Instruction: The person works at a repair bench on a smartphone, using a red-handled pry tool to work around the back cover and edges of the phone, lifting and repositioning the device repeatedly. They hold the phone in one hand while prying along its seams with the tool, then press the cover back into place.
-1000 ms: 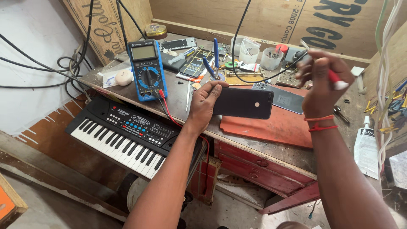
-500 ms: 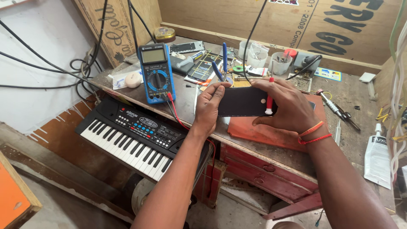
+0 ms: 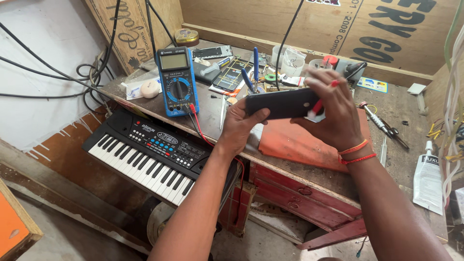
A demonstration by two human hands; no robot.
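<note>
I see the black phone (image 3: 282,103) held flat above the counter (image 3: 212,118), its smooth dark back up, between my two hands. My left hand (image 3: 241,126) has its grip clamped on the phone's near-left end, thumb across the edge. My right hand (image 3: 333,113) covers the far-right end, grip closed on the phone with a thin red tool (image 3: 320,102) pinched against it by the fingers. Right under the phone, at 6 o'clock, lies a flat orange-red mat (image 3: 295,142) reaching to the counter's front edge; past that edge there is a drop to red drawers (image 3: 299,195). At 9 o'clock stands a blue multimeter (image 3: 176,82), its red and black leads trailing over the edge. At 8 o'clock, lower, a black keyboard (image 3: 150,154) with white keys juts out. At 12 o'clock sit clear plastic cups (image 3: 289,59); I cannot tell their contents. At 3 o'clock a bare stretch of rough wood holds a screwdriver (image 3: 377,121).
</note>
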